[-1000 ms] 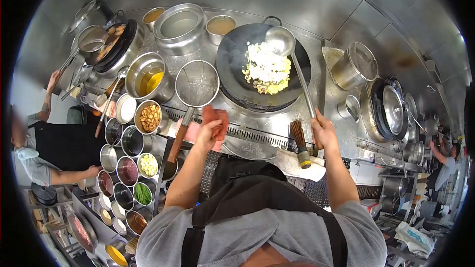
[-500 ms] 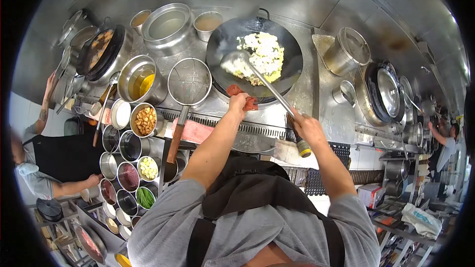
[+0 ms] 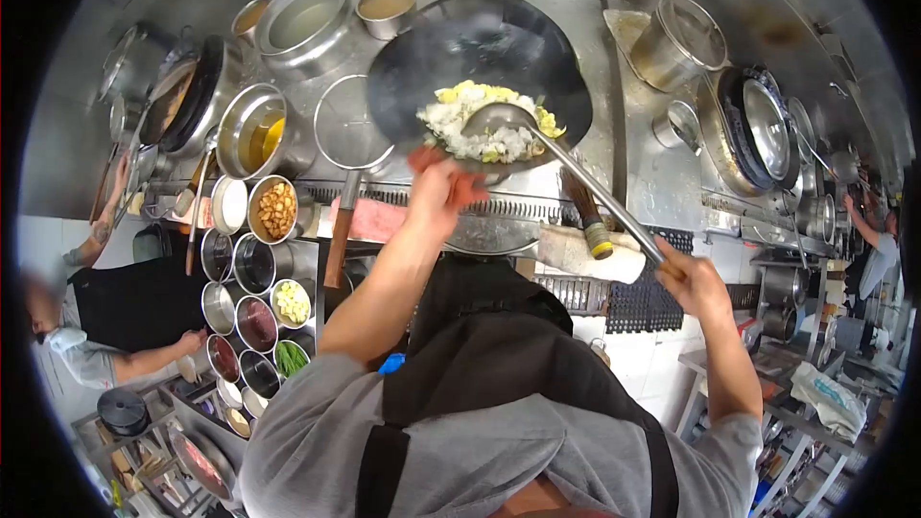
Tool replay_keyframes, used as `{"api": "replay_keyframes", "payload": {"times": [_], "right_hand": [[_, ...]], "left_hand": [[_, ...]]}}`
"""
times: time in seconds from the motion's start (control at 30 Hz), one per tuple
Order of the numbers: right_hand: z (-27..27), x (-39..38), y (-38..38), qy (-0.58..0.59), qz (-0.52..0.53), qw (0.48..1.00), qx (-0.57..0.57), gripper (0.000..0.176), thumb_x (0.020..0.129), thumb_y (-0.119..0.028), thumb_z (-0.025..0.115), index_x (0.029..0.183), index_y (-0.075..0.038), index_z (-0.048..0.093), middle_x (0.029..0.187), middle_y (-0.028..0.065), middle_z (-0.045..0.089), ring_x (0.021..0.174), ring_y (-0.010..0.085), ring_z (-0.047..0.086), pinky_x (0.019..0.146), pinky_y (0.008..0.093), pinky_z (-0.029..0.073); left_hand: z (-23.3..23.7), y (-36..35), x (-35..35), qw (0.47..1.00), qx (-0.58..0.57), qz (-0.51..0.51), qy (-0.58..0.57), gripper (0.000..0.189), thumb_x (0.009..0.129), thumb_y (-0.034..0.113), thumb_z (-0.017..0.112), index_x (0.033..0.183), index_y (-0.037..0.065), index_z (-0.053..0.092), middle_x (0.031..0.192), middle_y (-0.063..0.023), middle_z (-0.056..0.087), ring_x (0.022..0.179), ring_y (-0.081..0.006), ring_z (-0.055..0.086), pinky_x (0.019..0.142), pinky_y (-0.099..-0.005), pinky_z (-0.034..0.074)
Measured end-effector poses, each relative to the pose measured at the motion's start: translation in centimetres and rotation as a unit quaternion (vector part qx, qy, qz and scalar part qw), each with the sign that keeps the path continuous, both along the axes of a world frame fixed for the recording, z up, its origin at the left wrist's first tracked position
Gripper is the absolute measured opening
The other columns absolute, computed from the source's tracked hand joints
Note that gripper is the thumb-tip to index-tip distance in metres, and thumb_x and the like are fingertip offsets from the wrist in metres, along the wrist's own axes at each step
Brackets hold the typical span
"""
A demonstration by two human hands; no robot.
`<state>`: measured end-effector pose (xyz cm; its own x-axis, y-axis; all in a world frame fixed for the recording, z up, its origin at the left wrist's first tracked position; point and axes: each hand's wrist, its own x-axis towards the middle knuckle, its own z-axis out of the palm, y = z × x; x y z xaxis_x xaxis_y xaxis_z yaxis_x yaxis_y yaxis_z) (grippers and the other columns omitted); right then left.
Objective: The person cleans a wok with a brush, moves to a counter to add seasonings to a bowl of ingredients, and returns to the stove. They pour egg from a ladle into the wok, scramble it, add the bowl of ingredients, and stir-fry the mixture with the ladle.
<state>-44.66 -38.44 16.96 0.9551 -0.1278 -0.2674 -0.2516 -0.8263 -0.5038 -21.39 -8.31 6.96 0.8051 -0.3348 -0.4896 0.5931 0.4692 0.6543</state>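
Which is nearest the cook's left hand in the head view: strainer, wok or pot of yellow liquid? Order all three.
From the left hand:
1. wok, in its grip, just ahead.
2. strainer, left of the wok.
3. pot of yellow liquid, farther left.

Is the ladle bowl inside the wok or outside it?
Inside: the ladle rests on the food near the wok rim; the right hand holds its handle.

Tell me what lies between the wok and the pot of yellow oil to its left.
A round wire strainer with a wooden handle lies between the wok and the oil pot; the head view shows it.
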Motion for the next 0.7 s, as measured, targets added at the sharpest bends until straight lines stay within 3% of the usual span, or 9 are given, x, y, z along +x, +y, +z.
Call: {"api": "replay_keyframes", "payload": {"times": [0.07,0.13,0.23,0.33,0.43,0.5,0.57,0.63,0.7], "right_hand": [[-3.2,4.2,-0.2,-0.029,0.016,0.999,-0.027,0.05,0.08,-0.01,0.062,0.129,-0.011,0.052,0.069,0.0166,0.064,0.063,0.0371,0.061,0.061,0.0458,0.05],[-7.9,7.9,0.0,-0.106,0.041,0.986,-0.124,0.045,0.082,-0.012,0.061,0.127,-0.012,0.053,0.071,0.016,0.063,0.063,0.0375,0.061,0.06,0.0465,0.05],[-8.3,8.6,2.5,-0.11,0.007,0.974,-0.196,0.053,0.08,-0.011,0.063,0.131,-0.013,0.051,0.076,0.0188,0.061,0.068,0.0381,0.06,0.063,0.0442,0.048],[-3.5,4.1,1.6,-0.121,-0.005,0.985,-0.124,0.053,0.076,-0.007,0.067,0.127,-0.012,0.055,0.075,0.0176,0.062,0.066,0.0361,0.061,0.061,0.0431,0.048],[-1.3,0.7,-0.7,-0.112,-0.007,0.992,-0.053,0.046,0.074,-0.009,0.068,0.12,-0.013,0.06,0.073,0.0161,0.063,0.063,0.0341,0.062,0.06,0.0432,0.049],[-1.1,1.3,-1.4,-0.12,0.012,0.992,-0.039,0.045,0.075,-0.01,0.067,0.12,-0.011,0.06,0.071,0.0165,0.062,0.063,0.0343,0.062,0.06,0.0435,0.049],[-3.7,3.9,-1.8,-0.099,0.054,0.982,-0.15,0.048,0.076,-0.006,0.066,0.123,-0.006,0.057,0.074,0.0168,0.063,0.064,0.0338,0.062,0.06,0.0425,0.049],[-7.7,6.5,-0.7,-0.098,0.068,0.975,-0.189,0.046,0.078,-0.007,0.063,0.124,-0.007,0.055,0.077,0.0174,0.062,0.065,0.0343,0.062,0.06,0.0438,0.049],[-7.9,7.7,0.4,-0.117,0.08,0.964,-0.223,0.046,0.08,-0.008,0.059,0.125,-0.007,0.053,0.081,0.0179,0.06,0.065,0.0346,0.062,0.059,0.0448,0.05]], "left_hand": [[-8.3,-1.3,5.2,0.997,-0.018,-0.081,0.001,0.031,0.075,0.001,0.047,0.104,0.011,0.045,0.089,-0.0127,0.058,0.082,-0.0271,0.062,0.057,-0.0452,0.054],[-11.1,-0.9,4.4,0.998,0.003,-0.055,0.01,0.034,0.074,0.0,0.047,0.106,0.01,0.046,0.087,-0.0128,0.058,0.078,-0.0267,0.062,0.056,-0.0443,0.053],[-8.5,1.5,-2.1,0.996,0.069,-0.056,0.001,0.041,0.07,-0.002,0.045,0.11,0.009,0.05,0.085,-0.011,0.06,0.067,-0.0228,0.06,0.054,-0.0388,0.05],[-4.1,3.2,-6.3,0.99,0.108,-0.077,0.042,0.056,0.069,-0.001,0.046,0.124,0.015,0.044,0.097,-0.0069,0.062,0.072,-0.0188,0.06,0.05,-0.0339,0.049],[0.4,1.2,-2.7,1.0,0.008,0.01,0.005,0.03,0.079,0.003,0.043,0.107,0.006,0.054,0.095,-0.0123,0.062,0.074,-0.0236,0.062,0.052,-0.0388,0.052],[-4.5,-0.5,2.3,1.0,-0.009,-0.027,0.0,0.019,0.08,0.006,0.046,0.097,0.004,0.053,0.089,-0.0111,0.06,0.079,-0.0278,0.062,0.053,-0.0412,0.052],[-8.7,-1.2,4.1,0.998,-0.003,-0.054,0.015,0.017,0.077,0.004,0.048,0.093,0.006,0.05,0.084,-0.0102,0.057,0.084,-0.0304,0.062,0.051,-0.0425,0.051],[-9.5,-2.5,4.0,0.999,0.038,-0.032,-0.009,0.016,0.078,0.006,0.047,0.093,0.004,0.053,0.082,-0.0128,0.058,0.083,-0.029,0.062,0.053,-0.0432,0.052],[-8.0,-1.3,-0.4,0.995,0.085,-0.044,0.011,0.025,0.079,0.007,0.047,0.102,0.004,0.056,0.085,-0.0124,0.062,0.08,-0.0238,0.063,0.053,-0.0396,0.052]]}}
